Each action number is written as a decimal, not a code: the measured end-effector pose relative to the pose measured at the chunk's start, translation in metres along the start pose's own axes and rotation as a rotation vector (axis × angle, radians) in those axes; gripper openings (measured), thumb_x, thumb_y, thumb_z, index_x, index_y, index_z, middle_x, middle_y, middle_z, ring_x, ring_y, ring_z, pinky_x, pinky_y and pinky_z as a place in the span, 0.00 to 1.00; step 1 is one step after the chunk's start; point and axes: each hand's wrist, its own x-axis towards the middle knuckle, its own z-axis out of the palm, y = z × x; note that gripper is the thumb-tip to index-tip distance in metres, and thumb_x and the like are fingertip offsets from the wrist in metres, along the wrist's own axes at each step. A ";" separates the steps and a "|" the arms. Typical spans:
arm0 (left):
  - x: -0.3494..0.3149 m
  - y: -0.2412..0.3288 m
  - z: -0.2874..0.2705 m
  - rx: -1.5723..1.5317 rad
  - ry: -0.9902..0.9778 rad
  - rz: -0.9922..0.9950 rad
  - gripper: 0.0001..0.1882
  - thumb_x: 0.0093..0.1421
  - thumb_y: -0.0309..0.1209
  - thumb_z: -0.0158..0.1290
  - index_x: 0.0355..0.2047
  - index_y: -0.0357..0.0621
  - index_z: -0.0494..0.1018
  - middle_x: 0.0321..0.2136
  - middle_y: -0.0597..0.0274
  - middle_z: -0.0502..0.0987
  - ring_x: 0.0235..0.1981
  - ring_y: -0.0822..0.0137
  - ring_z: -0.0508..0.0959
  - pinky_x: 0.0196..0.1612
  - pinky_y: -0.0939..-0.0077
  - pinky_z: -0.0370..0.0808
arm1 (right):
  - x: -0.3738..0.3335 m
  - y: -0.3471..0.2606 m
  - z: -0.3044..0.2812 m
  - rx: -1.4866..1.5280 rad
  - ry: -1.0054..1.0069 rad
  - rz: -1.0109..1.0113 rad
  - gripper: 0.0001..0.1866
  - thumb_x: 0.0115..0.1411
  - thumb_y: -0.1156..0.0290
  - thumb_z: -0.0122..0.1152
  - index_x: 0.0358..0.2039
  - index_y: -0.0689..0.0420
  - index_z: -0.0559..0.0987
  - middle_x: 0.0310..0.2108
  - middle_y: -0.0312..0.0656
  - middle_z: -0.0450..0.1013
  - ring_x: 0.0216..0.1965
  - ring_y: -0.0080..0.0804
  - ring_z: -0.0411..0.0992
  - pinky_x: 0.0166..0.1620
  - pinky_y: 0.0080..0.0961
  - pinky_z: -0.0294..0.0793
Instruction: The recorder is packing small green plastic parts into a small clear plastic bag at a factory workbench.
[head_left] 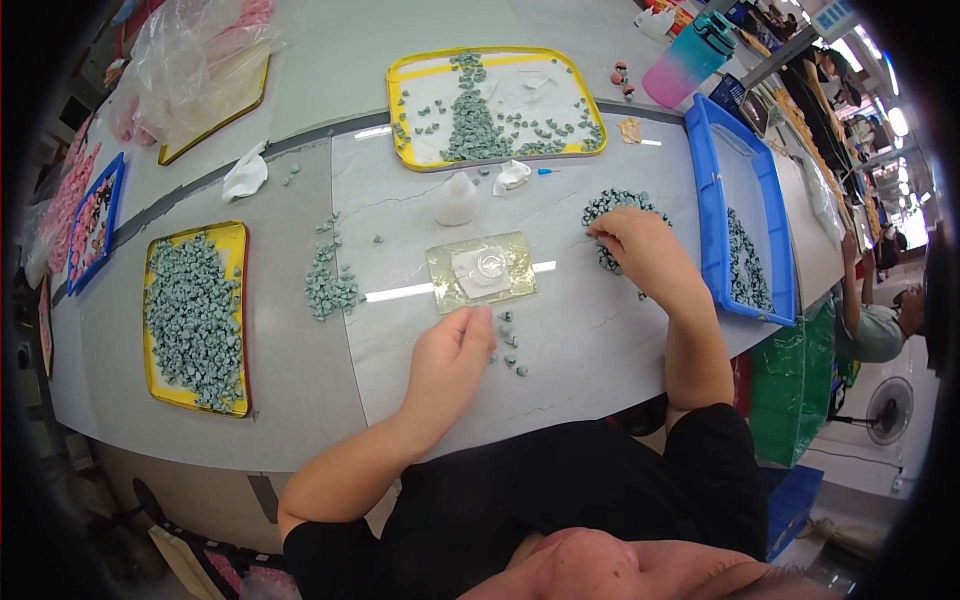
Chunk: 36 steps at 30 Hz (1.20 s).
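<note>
At the far left, a yellow tray point(237, 240) is lying on the grey table point(290, 350), and it is holding a heap of grey-green pieces point(195, 320). Just right of it, a loose cluster point(330, 285) of the same pieces is sitting on the bare tabletop.

Your left hand point(450, 355) is resting at the lower edge of the glass plate point(440, 265), fingers curled together with the tips touching its rim. A few stray bits point(510, 350) are lying right beside that hand. I cannot tell whether you are pinching one. A white patch point(485, 270) is sitting in the middle of the plate. Behind the plate, a small white bottle point(457, 200) is standing upright, and farther back a second yellow tray point(400, 75) is carrying more pieces.

Your right hand point(632, 240) is lying on a small pile point(600, 205) to the right of the plate, fingers bent down into it. Whether it is gripping a piece is hidden. A blue bin point(712, 210) is standing just beyond that hand with more pieces inside.
</note>
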 end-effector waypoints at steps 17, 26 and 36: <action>0.007 0.003 -0.008 -0.474 -0.074 -0.126 0.09 0.62 0.28 0.43 0.39 0.36 0.67 0.23 0.69 0.64 0.18 0.81 0.56 0.18 0.88 0.53 | -0.003 -0.046 0.019 0.331 0.006 -0.078 0.09 0.46 0.81 0.57 0.31 0.62 0.75 0.28 0.43 0.70 0.29 0.33 0.71 0.34 0.24 0.71; 0.000 0.005 -0.016 -0.589 -0.168 -0.086 0.09 0.62 0.31 0.45 0.39 0.38 0.67 0.23 0.69 0.64 0.17 0.82 0.56 0.18 0.87 0.52 | -0.008 -0.090 0.041 0.453 0.227 -0.474 0.12 0.43 0.84 0.62 0.31 0.58 0.78 0.29 0.38 0.74 0.28 0.30 0.72 0.29 0.20 0.72; -0.002 0.003 -0.024 -0.350 -0.081 -0.005 0.07 0.61 0.31 0.47 0.35 0.39 0.67 0.20 0.71 0.62 0.16 0.82 0.55 0.17 0.87 0.51 | -0.003 -0.086 0.045 0.496 0.175 -0.504 0.11 0.40 0.84 0.63 0.28 0.59 0.78 0.26 0.38 0.73 0.25 0.30 0.71 0.25 0.20 0.71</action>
